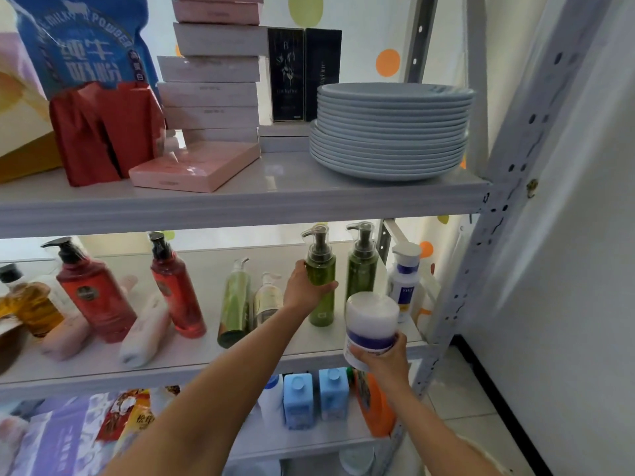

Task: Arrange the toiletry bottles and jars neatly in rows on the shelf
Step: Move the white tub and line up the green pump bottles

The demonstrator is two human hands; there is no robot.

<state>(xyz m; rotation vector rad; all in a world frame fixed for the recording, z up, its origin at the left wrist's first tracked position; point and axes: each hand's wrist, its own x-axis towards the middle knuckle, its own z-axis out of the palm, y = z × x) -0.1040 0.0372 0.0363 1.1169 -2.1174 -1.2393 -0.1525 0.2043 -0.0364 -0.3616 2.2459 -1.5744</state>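
Observation:
My left hand (304,286) grips a dark green pump bottle (321,269) standing upright on the middle shelf (206,362). A second dark green pump bottle (360,266) stands just right of it. My right hand (385,362) holds a white jar with a purple band (371,324) from below, in front of the shelf's right end. Further left stand a light green bottle (237,300), a small cream bottle (268,297) and two red pump bottles (92,286) (177,286). Pale pink and white tubes (144,331) lie tipped over.
A white bottle with blue label (405,280) stands at the far right by the metal post (481,262). An amber bottle (27,304) sits at the far left. Stacked plates (391,132) and boxes (209,91) fill the shelf above; blue bottles (299,400) stand below.

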